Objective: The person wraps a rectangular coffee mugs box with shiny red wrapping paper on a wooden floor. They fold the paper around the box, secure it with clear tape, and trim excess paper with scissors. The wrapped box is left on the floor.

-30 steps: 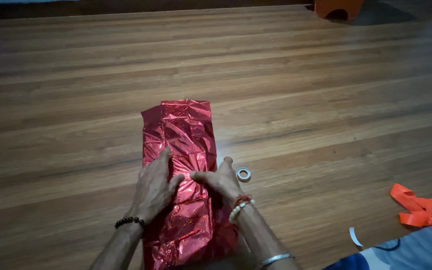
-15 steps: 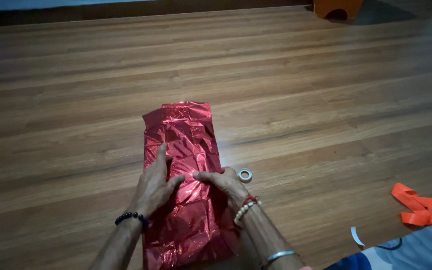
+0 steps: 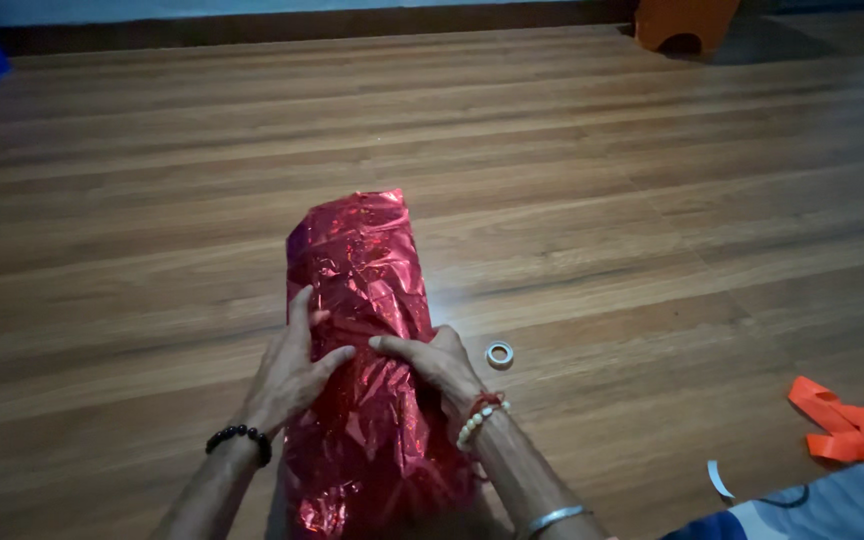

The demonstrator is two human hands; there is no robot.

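Both hands on the red foil-wrapped parcel (image 3: 367, 350), which lies lengthwise on the wooden floor (image 3: 602, 180), near end close to me. My left hand (image 3: 287, 370) lies flat on its left side, fingers together, thumb reaching toward the middle. My right hand (image 3: 432, 362) presses the right side, fingers curled over the foil, thumb pointing left and almost meeting the other thumb. Small roll of tape (image 3: 499, 353) on the floor just beside my right hand. Orange ribbon (image 3: 852, 425) well apart, by the floor's right edge.
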